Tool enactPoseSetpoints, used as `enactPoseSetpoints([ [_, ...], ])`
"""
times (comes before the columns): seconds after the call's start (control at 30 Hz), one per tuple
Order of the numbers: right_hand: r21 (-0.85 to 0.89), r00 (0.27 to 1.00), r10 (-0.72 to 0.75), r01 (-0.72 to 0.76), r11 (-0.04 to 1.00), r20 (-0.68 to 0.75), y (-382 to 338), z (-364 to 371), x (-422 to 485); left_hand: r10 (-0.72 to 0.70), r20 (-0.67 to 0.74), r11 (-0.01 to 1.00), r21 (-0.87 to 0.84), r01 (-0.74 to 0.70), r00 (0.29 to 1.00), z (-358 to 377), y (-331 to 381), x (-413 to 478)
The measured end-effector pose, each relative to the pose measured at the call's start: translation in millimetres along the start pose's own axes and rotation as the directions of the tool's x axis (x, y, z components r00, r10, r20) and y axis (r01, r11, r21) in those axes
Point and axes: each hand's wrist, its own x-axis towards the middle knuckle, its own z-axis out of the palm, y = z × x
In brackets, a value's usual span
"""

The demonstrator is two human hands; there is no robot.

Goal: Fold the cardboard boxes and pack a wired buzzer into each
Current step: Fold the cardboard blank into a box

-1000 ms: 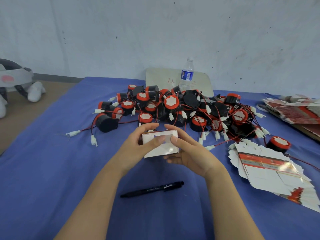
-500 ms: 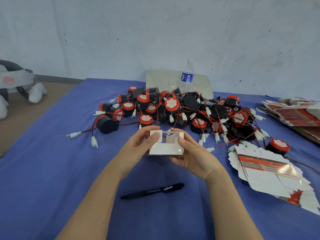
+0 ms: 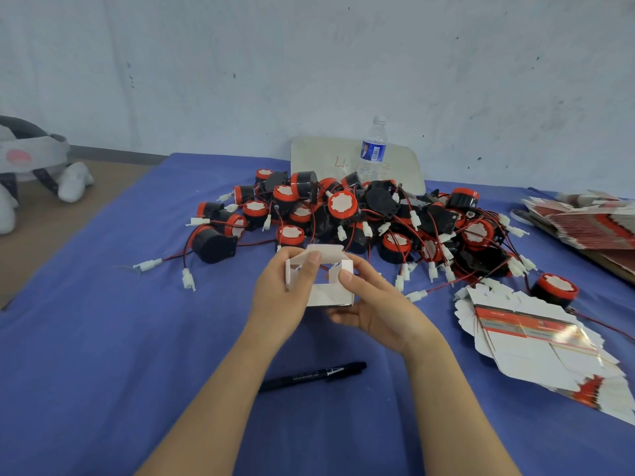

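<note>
A small white cardboard box [image 3: 328, 294] is held above the blue table, its open end and loose flaps turned up toward me. My left hand [image 3: 283, 297] grips its left side, thumb pressing on a flap at the top. My right hand [image 3: 374, 305] cradles the right side and underside, thumb on the right flap. Just behind the box lies a heap of black and red wired buzzers [image 3: 347, 214] with red and black leads and white plugs. A fanned stack of flat unfolded boxes [image 3: 536, 341] lies to the right.
A black pen [image 3: 311, 376] lies on the blue cloth [image 3: 103, 355] near me. A water bottle [image 3: 372, 151] and a pale board [image 3: 330, 159] stand at the back. More flat boxes [image 3: 591, 221] are piled at far right. A white headset [image 3: 31, 166] sits left, off the table.
The box has been opened from nearly flat into a hollow shape, its end flaps now standing up, and both hands have lifted and turned it slightly while the thumbs moved onto the flaps.
</note>
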Motion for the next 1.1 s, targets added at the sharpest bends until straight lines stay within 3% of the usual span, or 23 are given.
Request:
enactPoseSetpoints([
  [0.17, -0.063, 0.999, -0.001, -0.001, 0.998, -0.037, 0.9, 8.0, 1.8, 0.013, -0.197, 0.999, -0.030, -0.020, 0.980, 10.1, -1.0, -3.1],
  [0.43, -0.297, 0.968, -0.146, 0.080, 0.952, -0.206, 9.5, 22.2, 12.1, 0.111, -0.237, 0.994, 0.011, -0.111, 0.965, 11.3, -4.7, -3.4],
  [0.53, -0.278, 0.961, -0.155, 0.088, 0.957, -0.229, 9.9, 23.6, 12.9, 0.129, -0.236, 0.992, 0.031, -0.126, 0.963, 10.3, -4.3, -3.3],
  [0.7, -0.206, 0.975, -0.112, 0.072, 0.976, -0.190, 5.4, 21.4, 8.8, 0.138, -0.151, 0.990, 0.044, -0.133, 0.979, 7.5, -3.9, -1.7],
  [0.83, -0.223, 0.943, -0.167, 0.104, 0.969, -0.287, 4.9, 20.4, 10.3, 0.209, 0.089, 0.978, 0.007, -0.211, 0.974, 8.5, -3.4, -4.6],
  [0.93, -0.179, 0.924, -0.149, 0.090, 0.980, -0.352, 2.3, 15.8, 9.7, 0.155, 0.199, 0.985, -0.110, -0.135, 0.968, 9.4, -3.3, -3.5],
  [1.1, -0.207, 0.911, -0.170, 0.097, 0.973, -0.375, 5.5, 15.3, 10.7, 0.189, 0.135, 0.982, 0.001, -0.191, 0.973, 10.1, -5.3, -2.5],
])
